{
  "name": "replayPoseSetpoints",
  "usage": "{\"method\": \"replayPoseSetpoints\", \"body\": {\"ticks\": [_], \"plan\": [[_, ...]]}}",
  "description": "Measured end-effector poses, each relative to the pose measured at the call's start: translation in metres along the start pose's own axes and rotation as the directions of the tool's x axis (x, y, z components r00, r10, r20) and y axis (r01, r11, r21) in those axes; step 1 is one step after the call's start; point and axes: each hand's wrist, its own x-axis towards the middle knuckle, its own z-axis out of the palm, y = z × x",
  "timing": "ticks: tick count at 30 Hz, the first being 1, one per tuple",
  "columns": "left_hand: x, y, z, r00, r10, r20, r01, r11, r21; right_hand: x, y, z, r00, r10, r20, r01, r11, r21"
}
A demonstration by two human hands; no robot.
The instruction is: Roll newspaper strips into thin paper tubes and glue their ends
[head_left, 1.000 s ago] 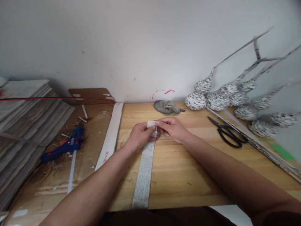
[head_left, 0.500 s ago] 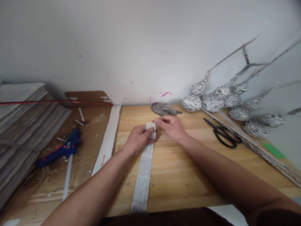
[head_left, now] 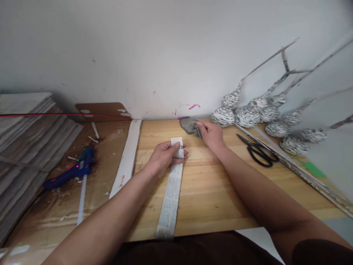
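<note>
A long printed newspaper strip (head_left: 170, 195) runs from the table's front edge up to my left hand (head_left: 163, 156). Thumb above and fingers beneath, that hand pinches the strip near its far end. My right hand (head_left: 213, 136) is beyond it to the right, its fingers closed on the near edge of a grey cloth (head_left: 189, 125) by the wall. The cloth is bunched at the grip, and the rest of it lies on the wooden table (head_left: 204, 191). To the right of my right forearm lie black-handled scissors (head_left: 259, 152), their blades slightly apart.
Woven paper gourds (head_left: 246, 116) line the wall at right, with thin paper rods (head_left: 300, 175) before them. On the left, a blue glue gun (head_left: 79, 165) with a lit red light rests on cardboard (head_left: 110, 147), beside stacked newspapers (head_left: 46, 132). A white strip (head_left: 128, 154) borders the cardboard.
My right hand has moved away from the paper strip, forward and right, and has taken hold of the grey cloth. My left hand still holds the strip. The view has shifted slightly.
</note>
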Motion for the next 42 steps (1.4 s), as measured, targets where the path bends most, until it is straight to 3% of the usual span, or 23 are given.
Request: {"method": "replayPoseSetpoints", "body": {"ticks": [6, 8, 9, 10, 12, 14, 15, 25, 37, 42], "plan": [[0.000, 0.001, 0.002, 1.000, 0.001, -0.026, -0.001, 1.000, -0.005, -0.007, -0.014, -0.005, 0.993, -0.119, -0.021, 0.120, 0.966, 0.230], [0.000, 0.001, 0.002, 0.999, 0.016, -0.038, -0.017, 1.000, -0.003, -0.011, -0.024, -0.015, 0.997, -0.076, 0.000, 0.071, 0.936, 0.344], [0.000, 0.001, 0.001, 0.999, 0.027, -0.039, -0.027, 1.000, 0.002, -0.014, -0.029, -0.019, 0.996, -0.026, 0.084, -0.013, 0.900, 0.435], [0.001, 0.001, 0.001, 0.999, 0.038, -0.036, -0.038, 0.999, 0.011, -0.016, -0.033, -0.024, 0.975, 0.000, 0.223, -0.123, 0.834, 0.538], [0.002, -0.001, -0.001, 0.998, 0.067, -0.022, -0.066, 0.997, 0.037, -0.020, -0.042, -0.030, 0.864, -0.040, 0.502, -0.350, 0.670, 0.655], [0.003, -0.003, -0.003, 0.995, 0.100, -0.005, -0.100, 0.993, 0.066, -0.023, -0.048, -0.033, 0.768, -0.099, 0.633, -0.486, 0.554, 0.676], [0.004, -0.005, -0.003, 0.994, 0.110, 0.004, -0.110, 0.991, 0.081, -0.025, -0.050, -0.033, 0.750, -0.108, 0.653, -0.512, 0.530, 0.676], [0.005, -0.010, -0.006, 0.993, 0.103, 0.055, -0.110, 0.982, 0.156, -0.028, -0.054, -0.030, 0.774, -0.114, 0.623, -0.435, 0.621, 0.652], [0.003, -0.006, -0.003, 0.995, 0.088, 0.056, -0.094, 0.987, 0.129, -0.030, -0.053, -0.021, 0.790, 0.003, 0.614, -0.521, 0.530, 0.669], [0.003, -0.007, -0.004, 0.994, 0.090, 0.059, -0.097, 0.987, 0.124, -0.031, -0.054, -0.019, 0.813, 0.041, 0.581, -0.498, 0.565, 0.657]]}}
